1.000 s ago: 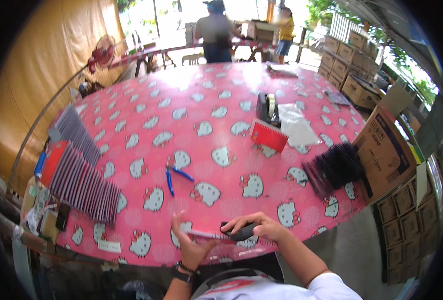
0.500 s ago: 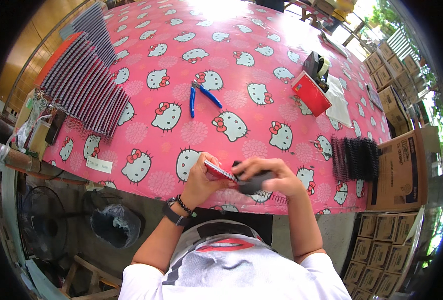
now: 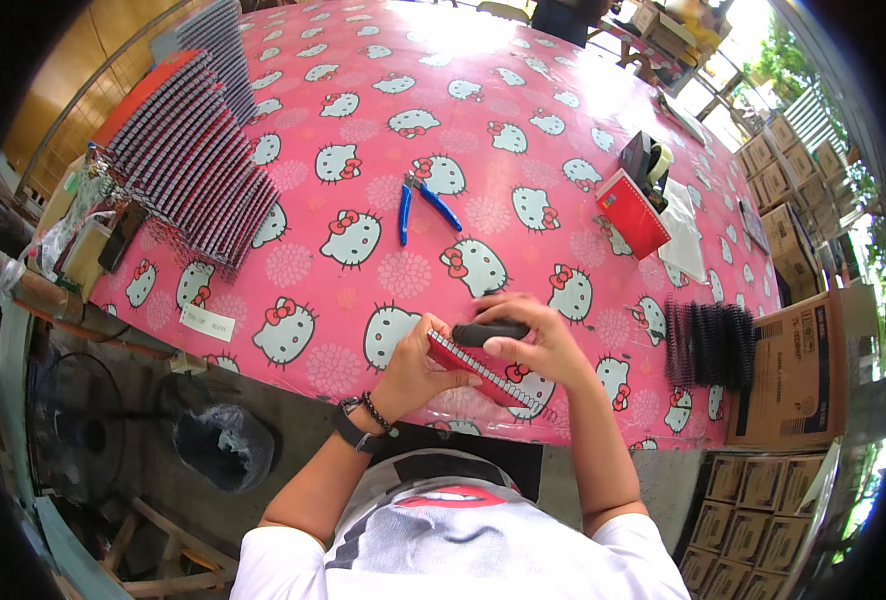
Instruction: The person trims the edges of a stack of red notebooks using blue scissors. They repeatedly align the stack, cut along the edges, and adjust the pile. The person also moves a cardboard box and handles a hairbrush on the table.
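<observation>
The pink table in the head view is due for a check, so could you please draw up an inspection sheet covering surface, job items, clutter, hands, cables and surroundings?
Surface: pink patterned table, glossy, with glare at the far end.
Job's things: red spiral notebook and black tool near the front edge; black spiral coils at right; stacked notebooks at left.
Clutter: blue-handled cutters, jaws apart; white slip; second red notebook beside a tape dispenser.
Hands: left hand holds the spiral notebook; right hand grips the black tool.
Cables: nothing clearly seen.
Surroundings: cardboard box at right; stacked cartons below it.
</observation>
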